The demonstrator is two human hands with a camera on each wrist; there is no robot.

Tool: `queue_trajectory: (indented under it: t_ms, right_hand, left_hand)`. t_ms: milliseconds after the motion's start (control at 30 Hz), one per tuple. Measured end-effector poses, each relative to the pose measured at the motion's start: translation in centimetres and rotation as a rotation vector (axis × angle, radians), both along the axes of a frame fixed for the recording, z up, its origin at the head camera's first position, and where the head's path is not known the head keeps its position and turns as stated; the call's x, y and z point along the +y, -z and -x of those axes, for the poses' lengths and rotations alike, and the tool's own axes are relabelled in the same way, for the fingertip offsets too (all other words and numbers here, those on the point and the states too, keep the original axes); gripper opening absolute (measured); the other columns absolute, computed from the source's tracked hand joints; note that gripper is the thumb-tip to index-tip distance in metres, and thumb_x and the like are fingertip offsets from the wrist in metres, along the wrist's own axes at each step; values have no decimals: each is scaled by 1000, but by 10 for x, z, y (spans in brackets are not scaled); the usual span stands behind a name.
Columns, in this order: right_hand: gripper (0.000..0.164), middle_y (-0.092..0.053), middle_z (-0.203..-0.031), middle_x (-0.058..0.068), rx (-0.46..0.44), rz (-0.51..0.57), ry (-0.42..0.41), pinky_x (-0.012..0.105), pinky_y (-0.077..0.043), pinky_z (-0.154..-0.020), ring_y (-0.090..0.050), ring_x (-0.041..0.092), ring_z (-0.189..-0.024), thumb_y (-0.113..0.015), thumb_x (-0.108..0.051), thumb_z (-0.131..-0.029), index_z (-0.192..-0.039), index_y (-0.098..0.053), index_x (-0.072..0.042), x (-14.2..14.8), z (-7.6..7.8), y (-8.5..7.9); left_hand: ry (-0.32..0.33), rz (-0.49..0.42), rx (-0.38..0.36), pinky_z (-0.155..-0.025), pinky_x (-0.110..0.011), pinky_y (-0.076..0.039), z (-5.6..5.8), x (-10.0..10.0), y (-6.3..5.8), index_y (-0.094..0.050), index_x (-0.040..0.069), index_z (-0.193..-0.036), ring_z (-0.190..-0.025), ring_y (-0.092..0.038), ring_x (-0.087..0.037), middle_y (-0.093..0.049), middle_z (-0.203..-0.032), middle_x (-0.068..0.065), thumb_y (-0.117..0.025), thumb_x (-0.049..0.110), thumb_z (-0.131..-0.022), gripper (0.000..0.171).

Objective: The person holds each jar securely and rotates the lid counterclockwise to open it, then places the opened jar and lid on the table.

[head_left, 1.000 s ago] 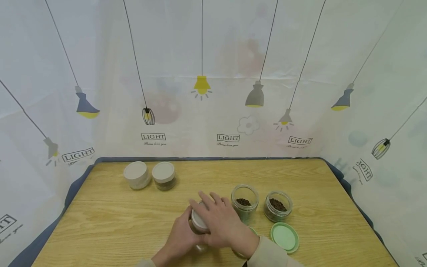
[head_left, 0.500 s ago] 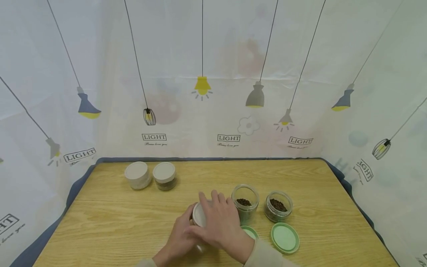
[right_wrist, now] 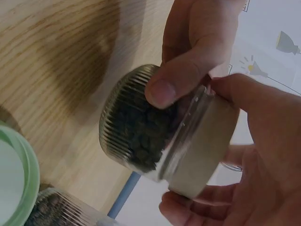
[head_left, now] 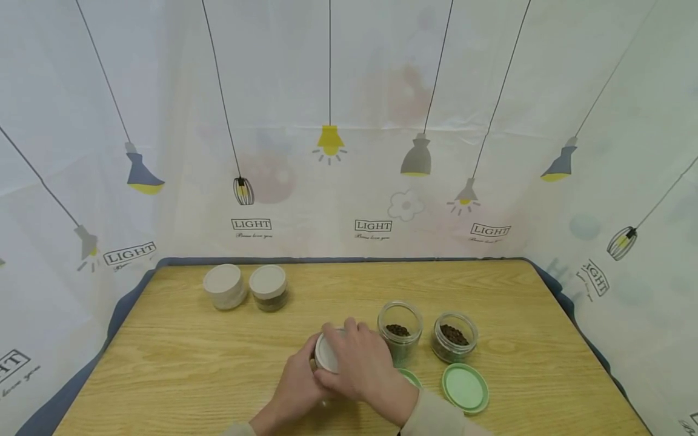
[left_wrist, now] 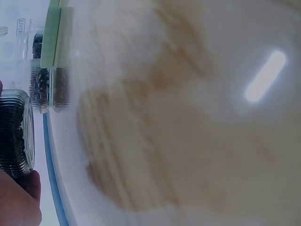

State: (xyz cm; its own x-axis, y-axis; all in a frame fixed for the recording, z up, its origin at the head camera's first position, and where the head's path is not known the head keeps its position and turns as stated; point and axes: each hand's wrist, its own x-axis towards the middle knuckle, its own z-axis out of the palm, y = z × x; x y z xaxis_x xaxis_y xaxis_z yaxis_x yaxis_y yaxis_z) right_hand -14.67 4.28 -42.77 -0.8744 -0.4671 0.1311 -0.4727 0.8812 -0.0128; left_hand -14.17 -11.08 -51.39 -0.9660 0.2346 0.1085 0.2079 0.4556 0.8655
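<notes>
A ribbed glass jar (right_wrist: 138, 129) filled with dark, bean-like pieces is between my two hands, near the front of the table in the head view. My left hand (head_left: 297, 380) grips the jar's body, its thumb pressed along the glass in the right wrist view. Over the jar's pale screw lid (right_wrist: 207, 146), my right hand (head_left: 362, 366) curls its fingers and thumb round the rim. From above, that hand hides the right half of the lid. In the left wrist view, only part of the jar shows at the left edge.
Right of my hands stand two uncovered jars, a taller one (head_left: 400, 348) and a shorter one (head_left: 452, 348), both with dark pieces inside. A green lid (head_left: 465, 387) lies before them; another (head_left: 410, 376) is partly behind my right wrist. Two white-lidded jars (head_left: 225, 284) (head_left: 268, 283) stand at the back left.
My right hand has turned on the lid, its fingers going from spread across the top to curled round it. The jar has shifted slightly; my left hand keeps its grip.
</notes>
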Motion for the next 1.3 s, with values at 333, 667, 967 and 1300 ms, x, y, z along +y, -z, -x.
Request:
queue_trajectory:
  t_ms: [333, 667, 967, 1300]
  right_hand:
    - [63, -59, -114, 9, -105, 7, -174, 34, -53, -70, -57, 24, -97, -71, -45, -77, -135, -50, -34, 8, 7, -8]
    - [62, -58, -116, 8, -137, 28, -204, 33, -52, -71, -54, 22, -99, -73, -42, -76, -134, -51, -35, 11, 8, -10]
    - [82, -48, -142, 15, -165, 22, -207, 49, -50, -91, -54, 33, -121, -63, -70, -79, -149, -35, -37, 13, 6, -12]
    - [105, -59, -122, 10, -59, -58, -14, 42, -50, -87, -56, 26, -111, -37, -92, -72, -141, -44, -14, 3, 2, -7]
  left_hand:
    - [-11, 39, 41, -89, -30, -54, 0, 0, 1, -47, 9, -134, -109, -64, -19, -66, -121, -10, -85, 31, -69, 78]
    - [16, 8, -3, -93, -33, -52, 2, -1, 1, -44, 13, -137, -114, -62, -17, -64, -126, -7, -84, 39, -71, 81]
    - [33, -2, -19, -94, -34, -52, 1, -1, 1, -41, 11, -142, -116, -62, -20, -61, -131, -11, -80, 47, -75, 85]
    - [12, 3, 38, -95, -35, -52, 1, -1, 2, -43, 7, -141, -116, -62, -24, -62, -130, -14, -81, 42, -75, 84]
